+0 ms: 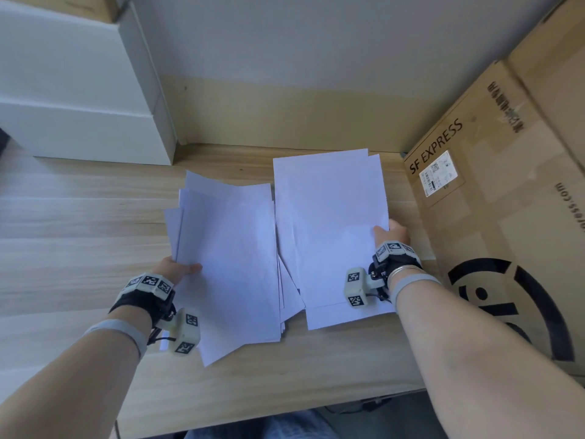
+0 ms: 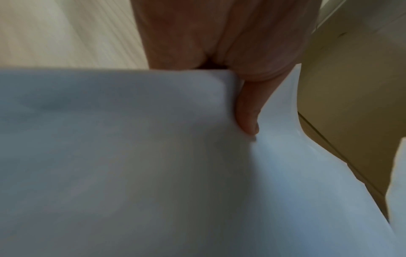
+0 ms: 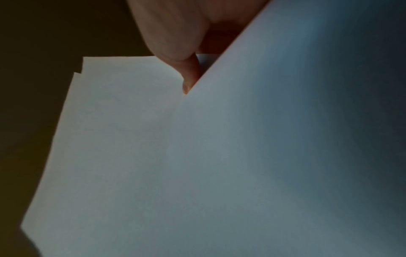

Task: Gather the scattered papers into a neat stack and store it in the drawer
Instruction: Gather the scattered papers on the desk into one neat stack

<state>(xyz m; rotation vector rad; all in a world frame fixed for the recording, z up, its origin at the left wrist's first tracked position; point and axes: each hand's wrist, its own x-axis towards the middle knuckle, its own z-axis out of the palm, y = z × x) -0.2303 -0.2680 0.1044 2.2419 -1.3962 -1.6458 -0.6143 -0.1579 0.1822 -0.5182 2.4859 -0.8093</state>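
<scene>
Two loose bundles of white paper lie side by side on the wooden desk [image 1: 79, 223]. My left hand [image 1: 177, 269] grips the left bundle [image 1: 231, 255] at its left edge, thumb on top, fingers hidden beneath; its sheets fan out unevenly. In the left wrist view the thumb [image 2: 248, 113] presses on the paper [image 2: 131, 156]. My right hand [image 1: 392, 234] pinches the right bundle [image 1: 332, 223] at its right edge. In the right wrist view a finger [image 3: 189, 76] shows between sheets [image 3: 197, 173]. No drawer is in view.
A large SF Express cardboard box [image 1: 493, 185] stands close against the right bundle. White boxes [image 1: 79, 99] are stacked at the back left. A grey wall [image 1: 285, 58] closes the back. The desk's front edge [image 1: 285, 413] is near my legs.
</scene>
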